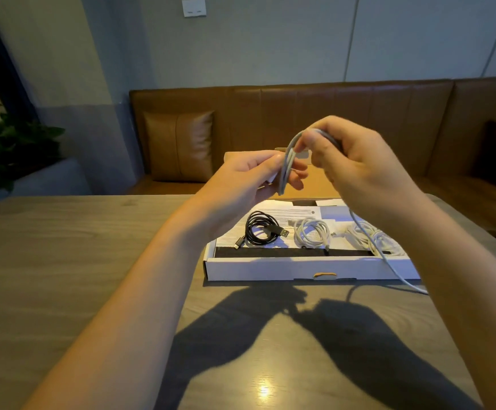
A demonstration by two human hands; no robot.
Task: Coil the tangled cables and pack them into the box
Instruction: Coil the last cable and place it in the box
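Both hands are raised above the open white box (pixel 270 270). My left hand (pixel 252 179) pinches a small coil of white cable (pixel 285 170) between thumb and fingers. My right hand (pixel 356 170) grips the top of the same cable, and its loose tail (pixel 388 261) hangs down past my right wrist, over the box's front wall onto the table. Inside the box lie a coiled black USB cable (pixel 263 229) at the left, a coiled white cable (pixel 313 233) in the middle and a looser white bundle (pixel 380 239) at the right.
The box stands on a wooden table (pixel 92 261), with its lid folded back behind my hands. A brown leather bench (pixel 270 113) with a cushion (pixel 178 143) runs along the wall beyond. Plants (pixel 1 143) are at the far left.
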